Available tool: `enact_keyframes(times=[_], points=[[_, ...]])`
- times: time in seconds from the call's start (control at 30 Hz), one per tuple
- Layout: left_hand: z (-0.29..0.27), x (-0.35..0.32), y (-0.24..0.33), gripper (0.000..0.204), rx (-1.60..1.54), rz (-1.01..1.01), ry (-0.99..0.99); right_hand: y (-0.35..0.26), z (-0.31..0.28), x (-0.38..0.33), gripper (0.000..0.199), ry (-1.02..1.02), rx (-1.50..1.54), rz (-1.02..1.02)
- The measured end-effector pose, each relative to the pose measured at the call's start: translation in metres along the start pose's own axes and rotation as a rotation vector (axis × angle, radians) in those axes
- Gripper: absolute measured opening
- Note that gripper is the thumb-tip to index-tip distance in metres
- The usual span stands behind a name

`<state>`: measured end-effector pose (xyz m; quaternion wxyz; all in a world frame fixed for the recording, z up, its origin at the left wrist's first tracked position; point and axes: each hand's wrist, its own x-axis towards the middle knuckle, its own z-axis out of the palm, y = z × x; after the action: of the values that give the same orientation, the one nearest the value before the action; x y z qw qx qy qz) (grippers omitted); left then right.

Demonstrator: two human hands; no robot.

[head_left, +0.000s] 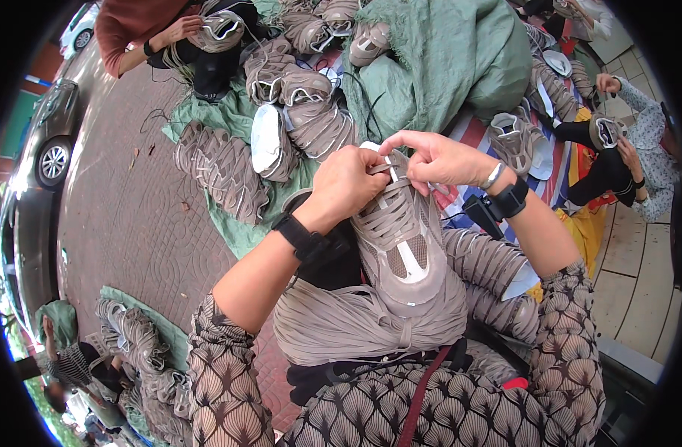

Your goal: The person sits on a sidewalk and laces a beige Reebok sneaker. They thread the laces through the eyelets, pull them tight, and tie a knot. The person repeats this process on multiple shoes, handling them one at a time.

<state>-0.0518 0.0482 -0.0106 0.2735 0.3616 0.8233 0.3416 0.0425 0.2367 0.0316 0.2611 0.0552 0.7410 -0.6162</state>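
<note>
A taupe sneaker (401, 249) with a white tongue stripe lies in my lap, its toe toward me. Flat laces criss-cross over its front. At the upper end of the lacing, my left hand (347, 179) is closed, thumb and fingers pinching a lace. My right hand (439, 158) is bent over the shoe's other side, with its fingers curled at the lace there. The fingertips of both hands nearly meet above the tongue. Under the toe, a thick bundle of taupe laces (333, 320) is spread across my lap, tied in the middle.
Stacked taupe shoe uppers (222, 167) lie on green sheeting to the left, with more beside my right leg (482, 261). A large green sack (460, 59) stands ahead. Co-workers handle shoes at upper left (218, 33) and right (609, 134). Parked cars (50, 149) line the far left.
</note>
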Motion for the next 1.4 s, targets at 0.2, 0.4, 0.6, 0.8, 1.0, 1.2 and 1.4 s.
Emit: enact_keyframes(times=[0.2,0.4,0.6,0.8,1.0,1.2,1.4], points=[[0.008,0.006,-0.016,0.025,-0.218,-0.036,-0.098,0.018,0.024,0.005,0.043,0.289,-0.326,-0.19],[0.009,0.008,-0.016,0.018,-0.282,0.001,-0.152,0.021,0.029,0.006,0.041,0.268,-0.006,0.015],[0.004,0.002,-0.014,0.017,0.167,0.394,0.026,0.018,0.018,0.004,0.05,0.153,0.292,0.123],[-0.06,-0.006,-0.058,0.009,0.681,0.392,0.182,0.026,0.011,-0.002,0.056,0.095,0.497,0.096],[-0.132,-0.06,-0.134,0.02,0.432,0.033,0.121,0.025,0.015,0.0,0.053,0.117,0.584,0.07],[-0.144,-0.114,-0.109,0.012,-0.089,-0.154,0.082,0.023,-0.003,-0.003,0.044,0.117,0.61,0.053],[-0.158,-0.148,-0.123,0.011,-0.182,-0.204,0.181,0.027,0.006,0.003,0.043,0.119,0.55,0.01]])
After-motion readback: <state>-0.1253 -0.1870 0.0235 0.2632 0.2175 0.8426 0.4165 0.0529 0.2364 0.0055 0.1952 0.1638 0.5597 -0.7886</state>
